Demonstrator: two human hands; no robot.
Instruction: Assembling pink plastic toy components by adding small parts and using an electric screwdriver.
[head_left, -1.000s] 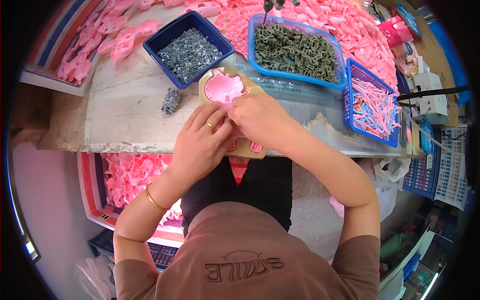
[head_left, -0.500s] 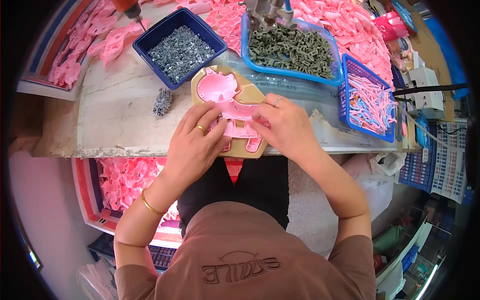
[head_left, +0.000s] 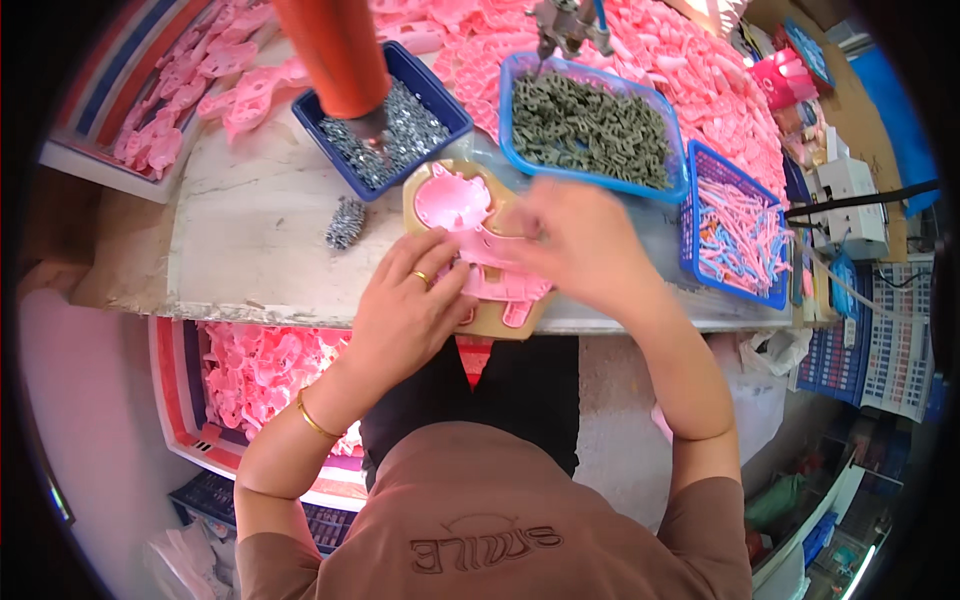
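A pink plastic toy shell (head_left: pixel 455 203), shaped like an animal with a round head, lies open side up in a tan holder (head_left: pixel 492 322) at the table's front edge. My left hand (head_left: pixel 405 290), with a ring and bracelet, rests on the shell's left side, fingers stretched out and touching it. Over the shell's right side is my right hand (head_left: pixel 590 240), its fingers smeared by motion; whether they hold anything does not show. Above the dark blue bin (head_left: pixel 455 130) of small silvery screws (head_left: pixel 405 125) hangs an orange-red power screwdriver (head_left: pixel 340 60), touched by neither hand.
Grey-green small parts (head_left: pixel 590 130) fill a light blue tray at the back. A blue basket (head_left: pixel 735 285) of pink and blue sticks stands right. Pink shells (head_left: pixel 700 130) are heaped behind. A screw-covered clump (head_left: pixel 346 222) lies left. Another box of pink parts (head_left: pixel 265 375) sits below the table.
The view has shifted, so the table things sit slightly lower and further right. My right hand has lifted and blurred. The screwdriver shows much larger, over the screw bin.
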